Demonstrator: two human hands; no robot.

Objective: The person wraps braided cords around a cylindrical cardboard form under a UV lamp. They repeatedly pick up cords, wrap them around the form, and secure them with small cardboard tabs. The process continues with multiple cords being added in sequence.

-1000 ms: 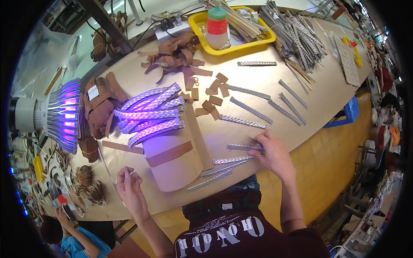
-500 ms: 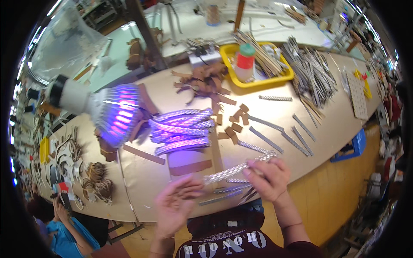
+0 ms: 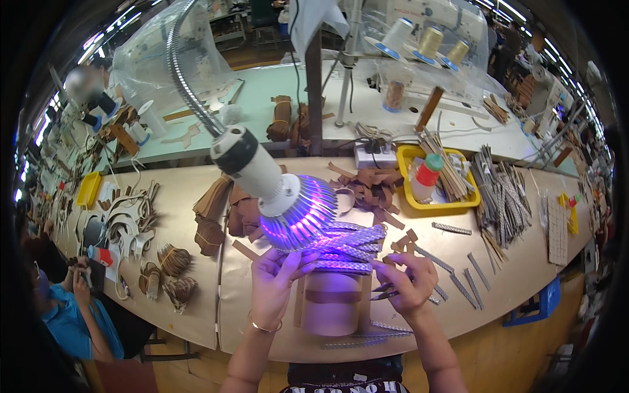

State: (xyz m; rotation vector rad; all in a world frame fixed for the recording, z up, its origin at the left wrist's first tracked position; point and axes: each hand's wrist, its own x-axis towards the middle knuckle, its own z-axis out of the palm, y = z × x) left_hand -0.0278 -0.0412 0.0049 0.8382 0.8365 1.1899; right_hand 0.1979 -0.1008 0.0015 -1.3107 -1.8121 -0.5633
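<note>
A pile of silvery braided straps point(image 3: 357, 237) lies under the purple light of a lamp point(image 3: 298, 209). At the left end of the pile's nearest strap, my left hand point(image 3: 275, 278) has its thumb and fingers closed, partly lost in the glare. My right hand point(image 3: 413, 281) is at that strap's right end, its fingertips pinched close to it. In the same hand sits a dark, slim pointed tool point(image 3: 384, 293); whether scissors or tweezers I cannot make out. Just below the pile is a brown strip point(image 3: 334, 296) on a pale panel.
A yellow tray point(image 3: 439, 204) with a red-and-white bottle point(image 3: 427, 177) stands at the back right, beside bundled strips point(image 3: 504, 203). Brown leather pieces point(image 3: 370, 190) are heaped behind the lamp. Loose grey strips point(image 3: 466, 291) lie at right. Another person point(image 3: 75, 321) works at far left.
My hands have carried a braided strap away from the table's near edge to the pile under the lamp. The view has tilted up, showing more of the far benches.
</note>
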